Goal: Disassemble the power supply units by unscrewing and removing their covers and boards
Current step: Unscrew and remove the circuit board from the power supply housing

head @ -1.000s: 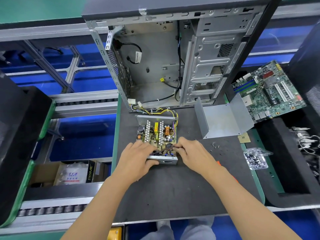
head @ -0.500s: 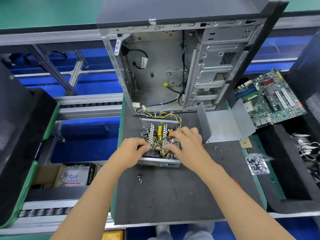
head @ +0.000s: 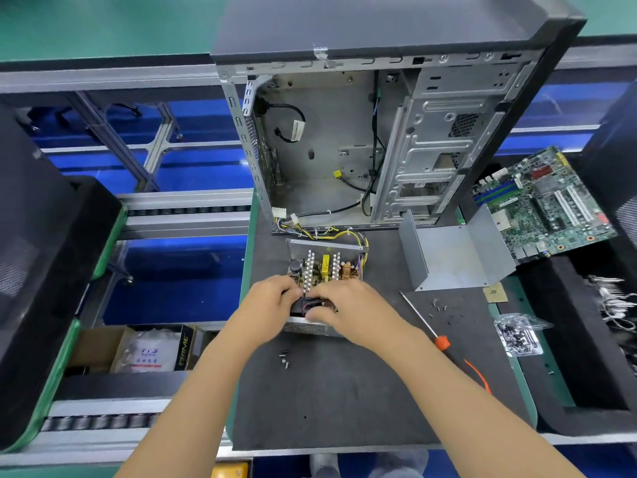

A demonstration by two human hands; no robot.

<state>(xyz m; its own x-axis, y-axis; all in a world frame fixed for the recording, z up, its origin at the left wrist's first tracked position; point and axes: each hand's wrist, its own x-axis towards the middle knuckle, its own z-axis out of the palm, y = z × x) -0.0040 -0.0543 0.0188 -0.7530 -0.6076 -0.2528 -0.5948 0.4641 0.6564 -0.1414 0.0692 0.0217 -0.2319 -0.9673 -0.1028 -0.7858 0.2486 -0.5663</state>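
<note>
Both hands: left hand and right hand meet over the near end of the power supply unit, fingers curled round a black part with wires there.
Power supply unit: cover off, circuit board exposed, on the mat just before the computer case.
Cover: right of the unit.
Screwdriver: right of the unit, untouched.
Loose screws: near side of the unit.

Coverless power supply unit sits flat, board exposed.
</note>
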